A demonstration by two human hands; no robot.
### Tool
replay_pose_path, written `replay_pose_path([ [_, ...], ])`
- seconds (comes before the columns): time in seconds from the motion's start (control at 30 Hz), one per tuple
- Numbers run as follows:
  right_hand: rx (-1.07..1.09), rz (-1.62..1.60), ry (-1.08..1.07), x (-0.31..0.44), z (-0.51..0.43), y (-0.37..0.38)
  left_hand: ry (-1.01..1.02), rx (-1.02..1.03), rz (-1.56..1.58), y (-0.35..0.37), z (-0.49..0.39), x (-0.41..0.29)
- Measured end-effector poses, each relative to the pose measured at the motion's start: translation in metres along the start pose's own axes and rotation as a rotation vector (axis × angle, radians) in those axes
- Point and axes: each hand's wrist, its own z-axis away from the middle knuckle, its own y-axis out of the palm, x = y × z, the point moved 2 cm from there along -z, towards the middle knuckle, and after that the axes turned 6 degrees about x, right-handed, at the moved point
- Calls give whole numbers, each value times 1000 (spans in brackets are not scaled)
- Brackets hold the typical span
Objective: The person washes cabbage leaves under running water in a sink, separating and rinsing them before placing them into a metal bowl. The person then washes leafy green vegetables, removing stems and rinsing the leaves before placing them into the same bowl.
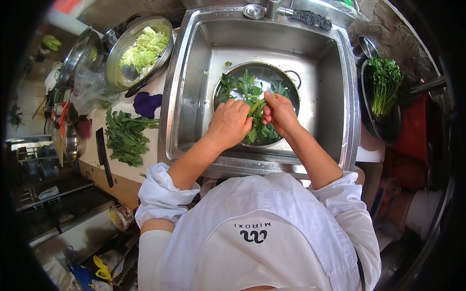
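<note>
Both my hands are over a round metal pan point(297, 95) of water, which stands in a stainless steel sink point(316, 123). A green vegetable stalk point(257, 106) runs between them. My left hand point(233, 122) is closed around its lower left end, and my right hand point(280, 111) pinches the upper right end between thumb and fingers. Leafy greens point(247, 85) lie in the water beyond and beneath my hands. The fingertips of my left hand are partly hidden.
Left of the sink lie a bunch of leafy greens point(127, 140), a black knife point(103, 156), a purple cloth point(146, 104) and a pan point(113, 78) with torn cabbage point(143, 51). A faucet point(272, 10) stands at the back. To the right, herbs point(384, 85) rest in a dark oval dish point(386, 127).
</note>
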Motion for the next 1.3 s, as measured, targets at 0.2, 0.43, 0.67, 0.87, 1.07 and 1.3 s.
replay_pose_path([
  [0.2, 23, 135, -4, -8, 0, 1, -153, 34, -83, 11, 4, 10],
  [0.43, 77, -42, -98, -11, 2, -14, -361, -294, 393, -2, 7, 36],
  [0.67, 153, 242, -96, 1, 8, -17, -483, -219, 849, -34, 6, 37],
  [0.87, 132, 308, -94, -6, 7, 3, 27, -152, 175, 0, -9, -1],
  [1.07, 95, 732, -55, -3, 13, 5, -65, -25, 101, 9, -4, -8],
  [1.3, 362, 100, -278, 13, 23, 22, -312, -188, 1080, 9, -16, 4],
])
